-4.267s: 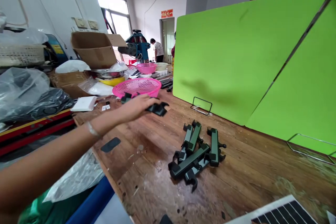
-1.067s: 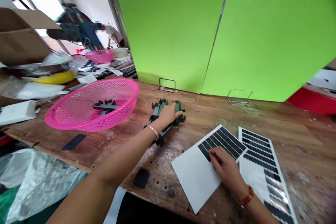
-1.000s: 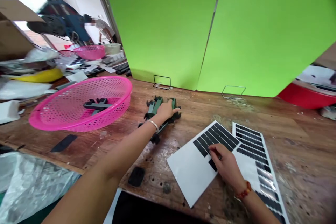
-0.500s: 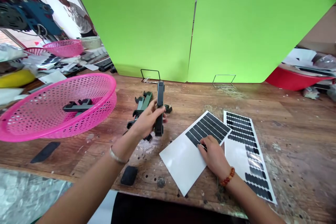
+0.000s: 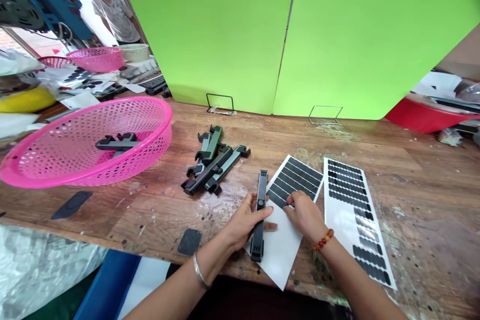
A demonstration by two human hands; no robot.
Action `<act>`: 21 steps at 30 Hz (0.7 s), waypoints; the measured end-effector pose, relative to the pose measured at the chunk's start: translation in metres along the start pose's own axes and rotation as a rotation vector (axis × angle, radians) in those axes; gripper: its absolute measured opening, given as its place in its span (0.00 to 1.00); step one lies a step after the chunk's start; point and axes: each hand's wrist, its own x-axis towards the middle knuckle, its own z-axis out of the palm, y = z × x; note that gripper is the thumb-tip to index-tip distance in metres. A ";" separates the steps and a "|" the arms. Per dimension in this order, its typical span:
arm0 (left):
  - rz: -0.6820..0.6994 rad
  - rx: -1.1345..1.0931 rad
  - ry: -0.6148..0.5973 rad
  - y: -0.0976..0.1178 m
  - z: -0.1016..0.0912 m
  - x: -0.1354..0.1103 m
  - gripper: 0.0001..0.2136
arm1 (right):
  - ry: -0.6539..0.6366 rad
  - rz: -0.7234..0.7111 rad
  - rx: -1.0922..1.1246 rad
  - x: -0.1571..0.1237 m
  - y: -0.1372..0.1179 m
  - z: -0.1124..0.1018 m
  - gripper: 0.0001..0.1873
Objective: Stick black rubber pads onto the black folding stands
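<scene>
My left hand (image 5: 243, 220) is closed around a long dark grey plastic bracket (image 5: 258, 235) with hooked ends, held upright over a white backing sheet (image 5: 279, 260). Black sticker strips (image 5: 296, 177) cover the far part of that sheet. At the near edge of those strips, my right hand (image 5: 305, 212) pinches with thumb and forefinger at a strip; the fingertips partly hide it. Right of that hand lies a second sheet (image 5: 339, 225) with shorter scalloped black stickers. A loose pile of similar brackets (image 5: 215, 160), green, grey and black, lies beyond my left hand.
A pink perforated basket (image 5: 150, 155) holding several brackets stands at left. Flat black pieces (image 5: 189, 241) lie near the table's front edge. Green panels (image 5: 217, 35) rise at the back on wire stands. A red container (image 5: 423, 115) is at far right. A person (image 5: 118, 17) stands at back left.
My left hand has brought the bracket from above the pile toward me and right, over the sheet. My right hand stays at the strips' edge. The person behind has straightened up.
</scene>
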 end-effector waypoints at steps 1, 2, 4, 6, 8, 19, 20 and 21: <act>-0.007 -0.003 0.009 -0.002 0.000 0.001 0.23 | -0.001 0.000 0.000 0.000 0.000 0.000 0.03; -0.015 -0.001 0.018 -0.003 -0.001 0.003 0.23 | 0.001 -0.001 0.000 0.001 -0.001 0.000 0.04; -0.032 -0.001 0.036 -0.006 -0.002 0.004 0.23 | 0.002 -0.009 0.004 -0.001 -0.002 0.001 0.05; -0.042 -0.014 0.049 -0.008 -0.003 0.005 0.24 | 0.002 -0.027 0.012 -0.005 -0.004 0.003 0.07; -0.043 -0.030 0.057 -0.009 -0.003 0.005 0.24 | 0.043 -0.084 0.011 -0.012 -0.007 0.006 0.08; 0.187 -0.107 -0.287 0.034 -0.011 -0.023 0.23 | 0.164 -0.228 0.559 -0.034 -0.022 -0.033 0.04; 0.215 -0.124 -0.312 0.042 -0.011 -0.027 0.24 | 0.145 -0.181 0.629 -0.031 -0.023 -0.038 0.05; 0.241 -0.129 -0.315 0.049 -0.012 -0.030 0.25 | 0.120 -0.139 0.697 -0.028 -0.024 -0.042 0.07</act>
